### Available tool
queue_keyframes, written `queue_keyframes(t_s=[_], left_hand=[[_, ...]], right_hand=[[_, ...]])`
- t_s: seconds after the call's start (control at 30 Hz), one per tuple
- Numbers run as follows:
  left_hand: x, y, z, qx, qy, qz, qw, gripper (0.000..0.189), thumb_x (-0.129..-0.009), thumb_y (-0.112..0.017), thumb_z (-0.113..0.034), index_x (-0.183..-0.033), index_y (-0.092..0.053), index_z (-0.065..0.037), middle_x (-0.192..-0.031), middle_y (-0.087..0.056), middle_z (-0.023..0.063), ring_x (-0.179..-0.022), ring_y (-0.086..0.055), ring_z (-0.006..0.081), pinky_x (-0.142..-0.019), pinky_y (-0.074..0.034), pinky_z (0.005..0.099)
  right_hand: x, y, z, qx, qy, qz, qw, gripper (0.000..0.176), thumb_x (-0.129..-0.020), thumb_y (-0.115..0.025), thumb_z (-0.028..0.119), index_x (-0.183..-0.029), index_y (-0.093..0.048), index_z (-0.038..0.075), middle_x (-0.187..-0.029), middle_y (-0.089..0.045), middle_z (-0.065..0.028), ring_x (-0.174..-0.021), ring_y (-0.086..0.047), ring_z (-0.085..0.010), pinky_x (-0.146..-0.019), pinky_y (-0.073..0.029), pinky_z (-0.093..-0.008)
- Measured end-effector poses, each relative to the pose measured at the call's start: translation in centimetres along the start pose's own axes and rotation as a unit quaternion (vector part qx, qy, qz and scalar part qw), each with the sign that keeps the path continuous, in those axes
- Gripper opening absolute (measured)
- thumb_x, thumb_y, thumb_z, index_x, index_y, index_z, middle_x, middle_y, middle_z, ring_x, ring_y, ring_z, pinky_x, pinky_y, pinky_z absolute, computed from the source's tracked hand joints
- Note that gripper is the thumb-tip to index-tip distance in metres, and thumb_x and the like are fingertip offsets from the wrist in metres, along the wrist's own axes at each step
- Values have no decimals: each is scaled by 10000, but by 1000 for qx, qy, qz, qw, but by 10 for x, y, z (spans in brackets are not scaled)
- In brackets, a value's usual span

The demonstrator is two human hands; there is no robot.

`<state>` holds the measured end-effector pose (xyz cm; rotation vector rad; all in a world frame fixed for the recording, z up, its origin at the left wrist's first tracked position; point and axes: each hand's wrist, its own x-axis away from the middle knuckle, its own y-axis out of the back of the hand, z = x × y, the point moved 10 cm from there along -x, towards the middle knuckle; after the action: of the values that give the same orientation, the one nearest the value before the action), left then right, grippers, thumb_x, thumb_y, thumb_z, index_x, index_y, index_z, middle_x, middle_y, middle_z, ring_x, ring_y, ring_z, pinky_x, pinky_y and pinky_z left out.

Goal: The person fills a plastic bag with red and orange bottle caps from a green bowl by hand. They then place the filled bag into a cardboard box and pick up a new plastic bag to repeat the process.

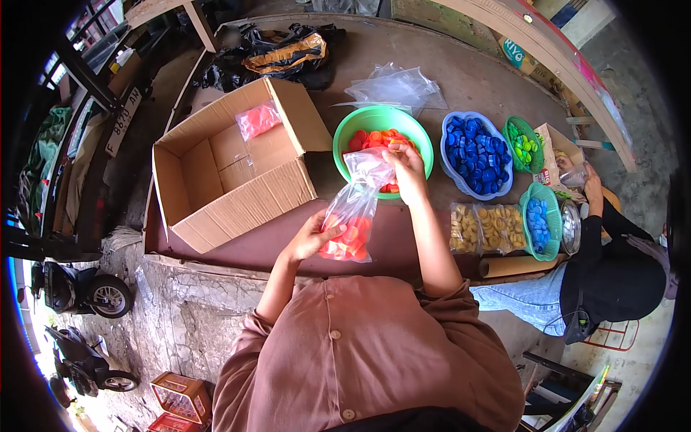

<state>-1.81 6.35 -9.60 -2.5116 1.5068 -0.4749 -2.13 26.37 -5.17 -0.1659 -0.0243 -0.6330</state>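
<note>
A clear plastic bag (pixel 353 205) with red-orange bottle caps (pixel 349 237) in its lower part is held between my two hands. My left hand (pixel 313 234) is closed around the side of the bag near the caps. At the bag's upper end, my right hand (pixel 407 173) pinches the loose, crumpled plastic. Behind the bag stands a green bowl (pixel 425 137) with more red and orange caps in it. An open cardboard box (pixel 241 209) is to the left, and a filled bag of pinkish-red caps (pixel 258 120) lies inside it.
Right of the bowl are a blue basket (pixel 446 169) of dark blue caps, green baskets and filled bags of tan caps (pixel 497 227). Empty clear bags (pixel 396 86) and black plastic (pixel 237 61) lie at the back. Another person (pixel 619 266) works at the right end.
</note>
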Motion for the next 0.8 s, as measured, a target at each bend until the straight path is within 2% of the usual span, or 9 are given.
queue_keyframes(t_s=[0.13, 0.17, 0.33, 0.4, 0.53, 0.57, 0.7, 0.73, 0.8], left_hand=[[5, -32, -25, 26, -74, 70, 994, 507, -696, -731, -95, -1127, -484, 6, -1051, -557, 77, -972, -509, 119, -854, -425, 303], [1, -28, -19, -108, -55, 26, 992, 621, -615, -788, -88, -1138, -469, 8, -1057, -554, 82, -972, -511, 124, -859, -425, 309], [1, -25, 10, -65, 75, 52, 994, 654, -604, -792, -71, -1155, -448, 10, -1050, -559, 75, -952, -527, 140, -841, -444, 294], [5, -26, -23, -93, -81, 5, 992, 560, -624, -778, -74, -1102, -499, 9, -1019, -575, 80, -933, -536, 133, -823, -450, 295], [6, -18, -14, -274, -76, -48, 957, 644, -623, -778, -179, -1150, -457, 9, -1057, -571, 122, -980, -537, 196, -864, -423, 333], [13, -17, -25, -330, -101, -77, 935, 616, -631, -764, -178, -1144, -471, -5, -1053, -569, 127, -969, -540, 202, -854, -428, 337], [36, -16, -54, -247, -286, -129, 917, 472, -664, -714, -169, -1074, -522, -39, -980, -567, 118, -858, -567, 193, -720, -469, 317], [27, -1, -29, -175, -246, -115, 946, 360, -652, -705, -147, -963, -562, -36, -946, -583, 98, -830, -575, 163, -681, -469, 307], [40, 5, -43, -327, -234, -147, 904, 266, -633, -692, -82, -866, -578, -29, -879, -616, 78, -801, -588, 138, -682, -470, 296]], right_hand=[[10, -10, -8, -96, -27, -28, 995, 178, -816, -585, 76, -974, -518, 27, -785, -554, -15, -636, -529, -63, -498, -445, -186], [11, -15, -5, -114, -20, -9, 993, 163, -819, -580, 71, -965, -521, 28, -803, -556, -17, -671, -531, -64, -543, -453, -191], [17, -8, 23, -103, 59, -2, 993, 124, -832, -563, 80, -942, -522, 41, -834, -556, -18, -736, -544, -70, -638, -466, -197], [31, -23, 37, -156, 22, 28, 987, 106, -845, -549, 100, -932, -521, 47, -843, -558, -19, -756, -546, -72, -639, -464, -198], [86, -83, 73, 51, 71, 228, 970, 130, -837, -566, 88, -949, -532, 33, -840, -549, -1, -777, -538, -61, -663, -442, -197], [89, -78, 78, 38, 85, 197, 976, 137, -831, -568, 70, -955, -530, 27, -841, -545, -1, -775, -534, -56, -657, -442, -195], [114, -103, 58, -54, -14, 267, 962, 132, -828, -569, 55, -946, -522, 17, -863, -537, -8, -776, -527, -60, -676, -448, -204], [127, -116, 52, -83, -48, 314, 945, 121, -833, -571, 66, -932, -523, 15, -871, -531, -10, -771, -520, -58, -685, -446, -203], [135, -114, 63, -47, 6, 284, 958, 143, -816, -586, 50, -937, -522, 11, -875, -532, -16, -770, -524, -70, -692, -448, -213]])
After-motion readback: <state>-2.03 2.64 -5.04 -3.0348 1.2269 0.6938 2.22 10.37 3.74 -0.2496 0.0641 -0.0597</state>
